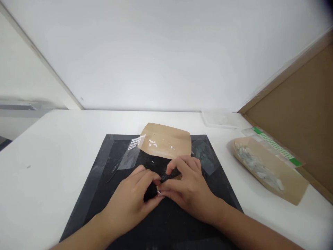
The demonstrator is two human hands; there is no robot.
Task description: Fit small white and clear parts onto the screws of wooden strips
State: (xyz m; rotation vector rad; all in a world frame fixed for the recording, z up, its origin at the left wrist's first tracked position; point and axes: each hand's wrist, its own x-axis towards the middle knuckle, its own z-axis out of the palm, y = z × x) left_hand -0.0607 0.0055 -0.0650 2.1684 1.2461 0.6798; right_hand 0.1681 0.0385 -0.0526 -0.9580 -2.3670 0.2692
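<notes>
Over the black mat (125,222) my two hands meet fingertip to fingertip. A small white-and-tan piece (159,191) sits between the fingertips, mostly hidden, so its kind does not show. My left hand (132,194) pinches it from the left with thumb and forefinger. From the other side, my right hand (188,189) has its thumb and a finger closed on it, with the forefinger curled above. Just beyond the fingers lies a brown paper sheet (169,135) bearing several small white bits (153,142). Partly under my right hand, a small brown scrap (178,177) shows.
A clear strip with white labels (136,141) lies at the mat's upper left, and a clear film (205,156) at its upper right. Farther right, a brown paper tray (291,189) holds whitish pieces (256,166) beside a green-printed sheet (275,144). A translucent lid (220,118) lies behind.
</notes>
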